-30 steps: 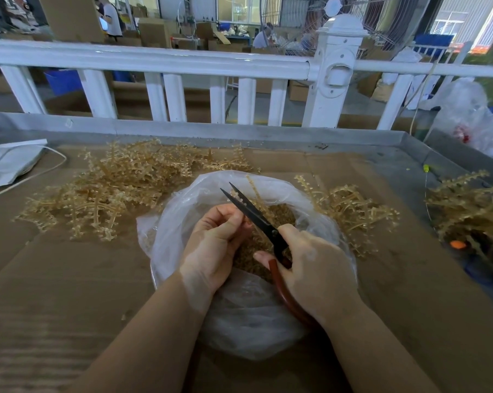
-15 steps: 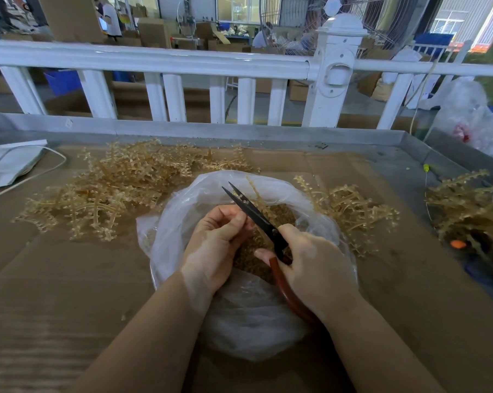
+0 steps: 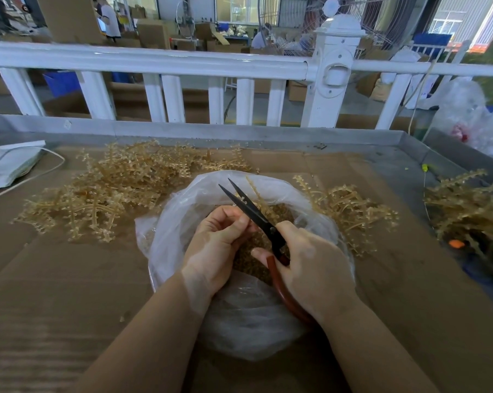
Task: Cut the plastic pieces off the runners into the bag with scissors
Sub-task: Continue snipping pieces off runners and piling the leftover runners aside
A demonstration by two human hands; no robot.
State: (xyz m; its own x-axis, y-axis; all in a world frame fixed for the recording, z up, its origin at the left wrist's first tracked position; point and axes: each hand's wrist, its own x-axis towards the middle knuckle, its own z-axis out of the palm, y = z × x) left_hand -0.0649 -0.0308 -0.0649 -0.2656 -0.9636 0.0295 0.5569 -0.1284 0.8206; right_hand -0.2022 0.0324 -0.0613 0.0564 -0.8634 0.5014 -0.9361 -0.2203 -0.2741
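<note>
**Snipping a runner over the bag**

The bag [image 3: 234, 316] is the landmark: thin, clear, floppy film, its mouth folded open, with a brown heap of cut pieces [image 3: 249, 251] inside. Over that mouth the left hand [image 3: 217, 245] pinches a runner [image 3: 258, 198], a thin amber stalk that looks light, springy and likely brittle at its joints; it is best held near the cut, as here, so it does not flex away. The right hand [image 3: 310, 268] grips the red-handled scissors [image 3: 254, 211], blades parted and pointing away from the person. Left of the bag lies the large pile of runners [image 3: 109, 194]; a smaller pile [image 3: 350, 211] lies just right of it, another [image 3: 466, 205] well apart to the right.

Against the picture a second back, hands and scissors sit in nearly the same place; the blades look slightly further apart.
</note>
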